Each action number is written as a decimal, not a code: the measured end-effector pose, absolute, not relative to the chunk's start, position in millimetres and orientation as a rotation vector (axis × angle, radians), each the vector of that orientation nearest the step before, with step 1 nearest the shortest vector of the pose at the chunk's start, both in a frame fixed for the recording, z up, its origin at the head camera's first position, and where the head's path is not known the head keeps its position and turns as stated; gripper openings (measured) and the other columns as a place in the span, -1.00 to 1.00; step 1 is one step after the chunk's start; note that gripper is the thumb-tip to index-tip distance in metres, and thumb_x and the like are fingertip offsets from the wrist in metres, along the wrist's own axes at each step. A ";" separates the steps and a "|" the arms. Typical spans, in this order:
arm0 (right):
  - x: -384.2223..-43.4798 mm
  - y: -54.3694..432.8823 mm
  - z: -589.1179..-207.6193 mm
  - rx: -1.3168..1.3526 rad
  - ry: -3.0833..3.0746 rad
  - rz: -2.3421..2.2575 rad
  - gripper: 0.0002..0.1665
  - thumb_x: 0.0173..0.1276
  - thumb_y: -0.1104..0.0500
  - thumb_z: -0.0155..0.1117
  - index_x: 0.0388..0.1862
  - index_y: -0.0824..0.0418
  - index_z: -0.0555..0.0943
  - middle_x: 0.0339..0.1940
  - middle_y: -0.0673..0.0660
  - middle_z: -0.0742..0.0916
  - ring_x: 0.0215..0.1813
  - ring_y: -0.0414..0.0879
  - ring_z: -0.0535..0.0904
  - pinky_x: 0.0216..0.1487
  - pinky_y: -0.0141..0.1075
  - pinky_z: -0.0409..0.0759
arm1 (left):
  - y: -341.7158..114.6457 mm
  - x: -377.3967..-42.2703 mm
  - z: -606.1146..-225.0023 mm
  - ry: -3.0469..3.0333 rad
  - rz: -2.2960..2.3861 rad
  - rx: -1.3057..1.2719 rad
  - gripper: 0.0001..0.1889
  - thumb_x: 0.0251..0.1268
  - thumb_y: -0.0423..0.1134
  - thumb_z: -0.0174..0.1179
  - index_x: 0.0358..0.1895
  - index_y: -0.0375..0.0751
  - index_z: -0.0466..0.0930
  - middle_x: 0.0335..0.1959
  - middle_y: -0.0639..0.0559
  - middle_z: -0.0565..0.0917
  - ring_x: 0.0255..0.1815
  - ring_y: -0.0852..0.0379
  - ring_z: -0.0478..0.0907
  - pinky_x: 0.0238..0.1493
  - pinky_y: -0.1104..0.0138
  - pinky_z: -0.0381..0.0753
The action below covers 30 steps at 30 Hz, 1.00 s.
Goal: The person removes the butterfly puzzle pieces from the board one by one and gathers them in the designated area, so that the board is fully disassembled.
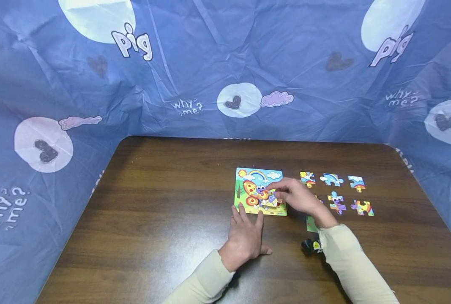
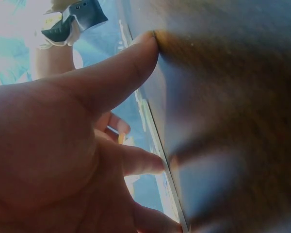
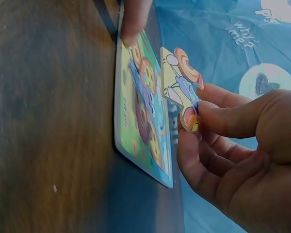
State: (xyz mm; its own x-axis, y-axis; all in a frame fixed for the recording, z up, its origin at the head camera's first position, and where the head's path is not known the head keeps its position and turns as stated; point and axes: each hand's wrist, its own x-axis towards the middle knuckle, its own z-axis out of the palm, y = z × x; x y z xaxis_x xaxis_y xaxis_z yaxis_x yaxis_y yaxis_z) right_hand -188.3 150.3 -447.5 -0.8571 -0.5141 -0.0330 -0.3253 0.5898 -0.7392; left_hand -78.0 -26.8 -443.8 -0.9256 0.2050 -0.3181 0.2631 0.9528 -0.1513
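Note:
A puzzle board printed with a butterfly, a rainbow and a sun lies flat on the table. My right hand is over its right part, pinching a jigsaw piece between thumb and fingers. The piece shows white shoes and an orange swirl; in the right wrist view it is tilted and apart from the board. My left hand has its fingers spread and fairly straight, with fingertips at the board's near edge. In the left wrist view, the left fingers touch that edge and the thumb reaches the table.
Loose jigsaw pieces lie in rows right of the board, among them a rainbow piece, a purple piece and a green piece. My right forearm partly hides some. Blue printed cloth walls the wooden table at back and sides.

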 end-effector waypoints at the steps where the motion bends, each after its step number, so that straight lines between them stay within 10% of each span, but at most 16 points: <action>1: -188.3 152.4 -446.7 -0.694 2.574 -1.119 -0.65 0.40 0.42 0.17 0.10 0.26 0.70 -0.14 0.25 0.73 -0.34 -0.13 0.62 -0.36 -0.37 0.61 | -26.8 -77.9 -443.7 2.805 -0.270 0.343 0.10 -0.10 0.62 0.19 0.56 0.22 0.14 0.50 -0.42 0.29 0.52 -0.34 0.28 0.47 0.18 0.44; 30: -167.2 245.2 -425.1 -0.573 2.646 -1.024 -0.68 0.37 0.42 0.21 0.06 0.31 0.70 -0.25 0.16 0.76 -0.41 -0.32 0.53 -0.41 -0.38 0.55 | -26.7 -76.5 -442.1 2.809 -0.273 0.331 0.09 -0.08 0.61 0.17 0.57 0.23 0.14 0.51 -0.40 0.29 0.52 -0.32 0.29 0.45 0.20 0.46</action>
